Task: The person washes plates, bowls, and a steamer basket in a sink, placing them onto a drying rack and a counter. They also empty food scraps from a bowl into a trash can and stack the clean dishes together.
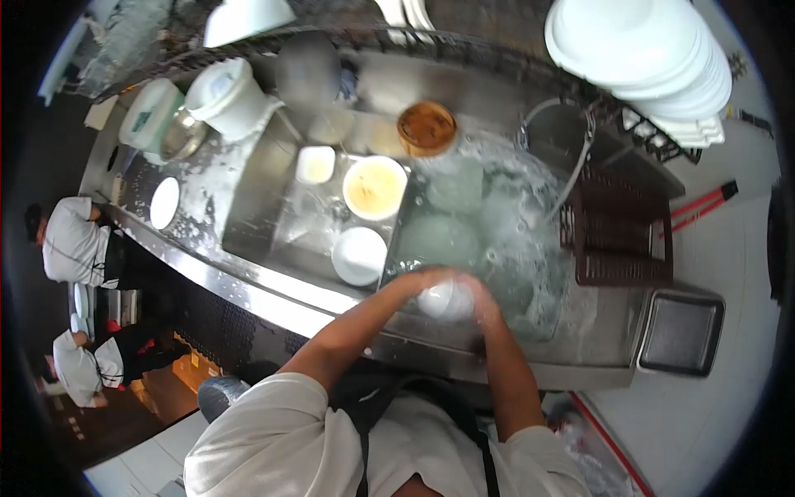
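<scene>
Over the near edge of the water-filled sink basin [542, 311], a small white bowl [445, 301] is between my two hands. My left hand [429, 279] grips its far left side, and my right hand [482, 300] is wrapped round its right side; the fingers are partly hidden and blurred. Pale dishes [439, 240] lie under the cloudy, sudsy water just beyond. In the left basin, nearest my left hand, is a white round bowl [359, 256]. Behind it are a round dish with yellowish contents [375, 188] and a small square dish [315, 165].
A round brown wooden container [426, 128] sits at the back, beside a hose [580, 170]. A brown plastic crate [623, 228] and a metal tray [681, 333] stand right. Stacked white plates [633, 45] are overhead. Two people [79, 244] are at the far left.
</scene>
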A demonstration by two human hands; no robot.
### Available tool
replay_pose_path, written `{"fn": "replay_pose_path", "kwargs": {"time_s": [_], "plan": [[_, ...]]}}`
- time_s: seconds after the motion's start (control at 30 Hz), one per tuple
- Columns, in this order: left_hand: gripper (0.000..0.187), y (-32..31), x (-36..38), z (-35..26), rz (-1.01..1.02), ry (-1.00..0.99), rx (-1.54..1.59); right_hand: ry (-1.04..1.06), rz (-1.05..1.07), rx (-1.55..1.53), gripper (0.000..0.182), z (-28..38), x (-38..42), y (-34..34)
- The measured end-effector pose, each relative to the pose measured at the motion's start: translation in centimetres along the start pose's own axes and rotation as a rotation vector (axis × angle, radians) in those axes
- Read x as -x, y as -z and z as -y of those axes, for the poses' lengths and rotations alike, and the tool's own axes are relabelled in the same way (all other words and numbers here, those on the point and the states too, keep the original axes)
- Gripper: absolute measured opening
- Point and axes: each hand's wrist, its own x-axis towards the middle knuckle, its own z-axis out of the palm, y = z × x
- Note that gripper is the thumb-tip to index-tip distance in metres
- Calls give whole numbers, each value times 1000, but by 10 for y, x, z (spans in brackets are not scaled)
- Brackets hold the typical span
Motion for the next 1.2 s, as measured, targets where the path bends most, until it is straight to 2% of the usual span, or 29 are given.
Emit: {"fn": "replay_pose_path", "kwargs": {"time_s": [0.03, 0.07, 0.13, 0.2, 0.23, 0.3, 0.33, 0.37, 0.43, 0.47, 0.5, 0.53, 0.6, 0.63, 0.67, 0.7, 0.77, 0.83, 0.87, 0.9, 0.93, 0.97, 1.03, 1.1, 1.13, 1.17, 1.2], "plan": [[70, -7, 40, -48, -140, 56, -58, -120, -19, -313, 44, 24, 3, -36], [82, -16, 86, -103, -278, 118, -107, -59, 7, -391, 45, 31, -4, -51], [94, -20, 149, -167, -422, 100, -204, 53, 47, -493, 47, 51, -15, -84], [99, -21, 202, -210, -527, -207, -509, 150, 79, -542, 50, 98, -17, -145], [101, -34, 239, -242, -708, -245, -685, 258, 123, -447, 52, 126, -20, -182], [95, -44, 300, -281, -965, -412, -740, 469, 283, -278, 54, 186, -15, -263], [90, -45, 331, -299, -1108, -646, -745, 527, 283, -196, 54, 213, -13, -300], [88, -43, 358, -317, -1218, -711, -737, 594, 288, -192, 54, 238, -7, -342], [77, -30, 405, -355, -1365, -1012, -752, 784, 320, -108, 54, 284, -8, -412], [73, -19, 422, -375, -1413, -1149, -772, 795, 289, -149, 52, 308, 5, -456], [73, -5, 433, -395, -1495, -1199, -746, 890, 249, -137, 50, 326, 5, -490], [74, 6, 445, -417, -1337, -1300, -525, 967, 253, -193, 45, 343, -12, -513], [70, 46, 452, -456, -1418, -1374, -541, 990, 213, -251, 36, 375, -43, -553], [71, 66, 454, -472, -1396, -1375, -512, 999, 190, -217, 36, 386, -65, -565], [74, 89, 453, -485, -1380, -1357, -512, 982, 47, -159, 36, 397, -85, -574], [74, 117, 446, -496, -1436, -1290, -529, 1003, 33, -86, 40, 405, -114, -574], [72, 153, 436, -510, -1295, -1266, -430, 1061, -127, 89, 46, 420, -155, -567], [71, 170, 430, -515, -1333, -1145, -542, 1125, -285, 217, 53, 430, -200, -541], [74, 170, 431, -513, -1323, -1105, -560, 1006, -325, 237, 56, 416, -172, -551], [78, 174, 437, -512, -1190, -1041, -591, 1047, -325, 302, 58, 413, -178, -545], [78, 188, 426, -512, -1152, -1029, -550, 1007, -428, 371, 60, 417, -182, -540], [77, 194, 422, -511, -1190, -1058, -521, 950, -299, 380, 61, 407, -164, -554], [74, 198, 433, -507, -1097, -1013, -421, 799, -312, 340, 61, 397, -149, -579], [76, 218, 425, -511, -1004, -1048, -380, 854, -282, 314, 61, 399, -186, -566], [78, 227, 422, -513, -1028, -1043, -393, 899, -279, 303, 61, 410, -194, -560], [81, 236, 423, -515, -1048, -1039, -409, 864, -376, 274, 60, 405, -194, -577], [82, 242, 431, -522, -1071, -969, -481, 881, -331, 192, 57, 408, -210, -576]]}}
